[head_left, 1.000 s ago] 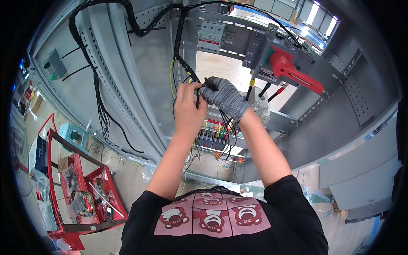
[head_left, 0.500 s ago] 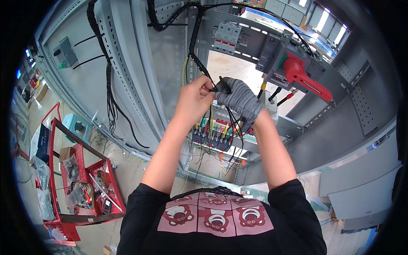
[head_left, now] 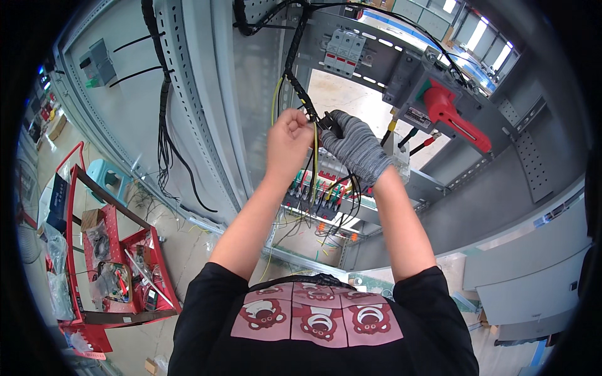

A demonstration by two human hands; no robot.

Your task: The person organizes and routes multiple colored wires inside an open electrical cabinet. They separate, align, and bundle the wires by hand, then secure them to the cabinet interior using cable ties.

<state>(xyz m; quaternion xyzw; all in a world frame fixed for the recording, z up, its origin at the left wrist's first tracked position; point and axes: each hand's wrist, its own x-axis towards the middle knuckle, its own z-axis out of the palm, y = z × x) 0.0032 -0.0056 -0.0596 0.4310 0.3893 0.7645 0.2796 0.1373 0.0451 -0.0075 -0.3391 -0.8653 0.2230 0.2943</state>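
Observation:
My left hand is bare and closed, its fingertips pinched beside a black-wrapped wire bundle. What those fingers hold, if anything, is too small to make out. On my right hand is a grey knitted glove with dark fingertips; it is closed around the lower part of the bundle. The bundle slants down from the cabinet's top to both hands. Below them, loose black wires and a yellow-green wire hang in front of a row of terminals with coloured wire ends.
A switch with a red handle sits right of my hands, below a fuse holder block on the rail. Another wire bundle hangs on the left panel. A red tool cart and a blue stool stand at left.
My left fingertips have drawn slightly away from the right glove, and the yellow-green wire shows between the hands. The right hand stays closed on the bundle. The whole view has shifted a little.

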